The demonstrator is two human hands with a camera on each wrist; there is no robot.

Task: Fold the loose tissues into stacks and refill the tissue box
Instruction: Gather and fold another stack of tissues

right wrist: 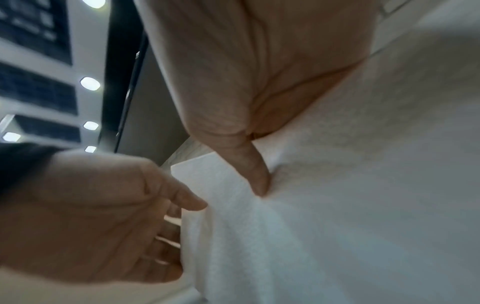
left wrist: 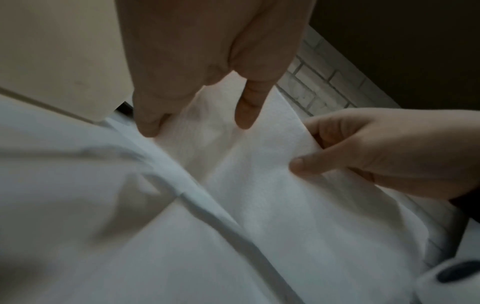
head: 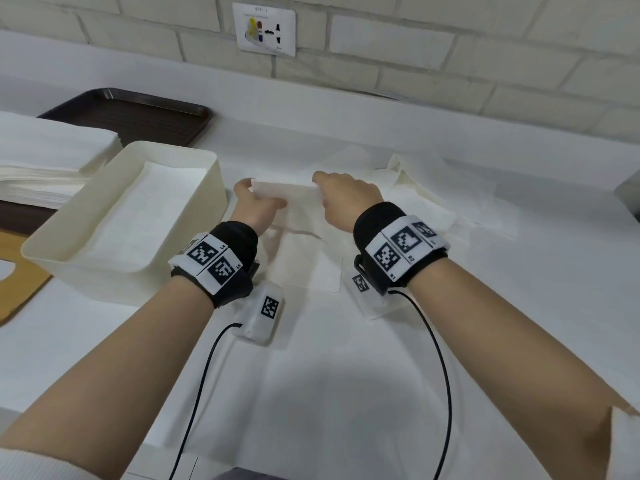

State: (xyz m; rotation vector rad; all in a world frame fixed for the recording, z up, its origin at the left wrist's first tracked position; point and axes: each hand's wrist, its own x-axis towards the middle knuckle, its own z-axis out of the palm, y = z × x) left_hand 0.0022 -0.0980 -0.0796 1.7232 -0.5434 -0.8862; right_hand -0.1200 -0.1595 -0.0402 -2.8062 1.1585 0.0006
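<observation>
With folded sheets already laid in the tissue box (head: pixel 194 157) at nine o'clock, one tissue (head: pixel 287 192) is pinched mid-fold by the left hand (head: pixel 254 202) and right hand (head: pixel 343 195), while loose tissues (head: pixel 433 188) at two o'clock are judged still unfolded.

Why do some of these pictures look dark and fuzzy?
Head view: bright and sharp, with soft arm shadows on the white table. Left wrist view: dim, and the thin white tissue sheet is smeared by blur near the camera. Right wrist view: the right hand looms close and soft; ceiling lights glare.
</observation>
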